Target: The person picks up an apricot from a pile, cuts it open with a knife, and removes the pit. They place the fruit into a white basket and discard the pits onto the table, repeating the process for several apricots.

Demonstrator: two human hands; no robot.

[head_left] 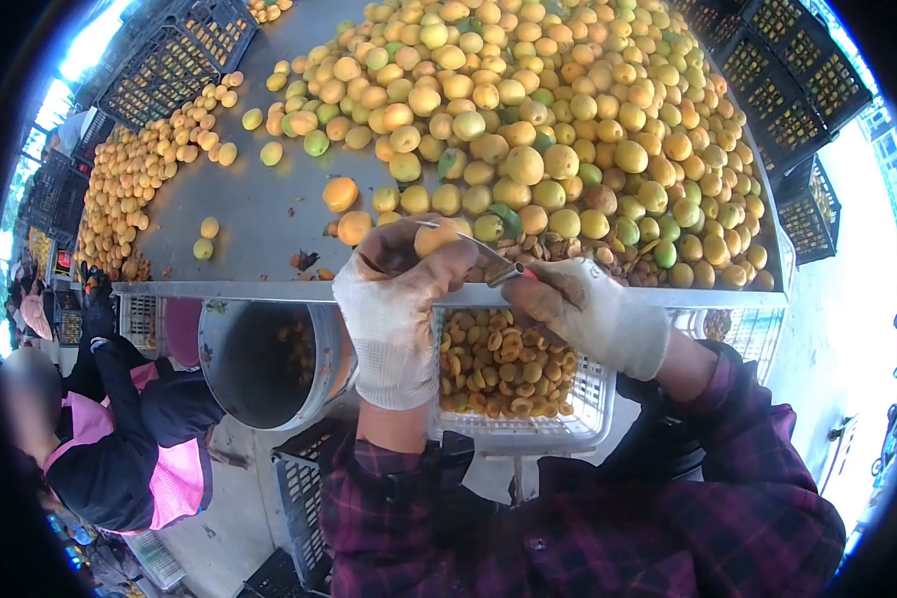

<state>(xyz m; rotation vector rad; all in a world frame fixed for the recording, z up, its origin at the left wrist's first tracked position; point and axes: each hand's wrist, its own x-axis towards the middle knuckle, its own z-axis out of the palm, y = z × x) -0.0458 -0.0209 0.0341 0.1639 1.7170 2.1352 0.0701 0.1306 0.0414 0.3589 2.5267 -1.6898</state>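
Orange-yellow apricot (round, smooth) in clenched left hand, knife in closed right hand.

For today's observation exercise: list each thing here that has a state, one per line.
left hand: gloved, shut on fruit
right hand: gloved, shut on knife
knife: blade against the fruit
white crate: partly filled with halved pieces
metal bucket: nearly empty
table: heaped with fruit pile
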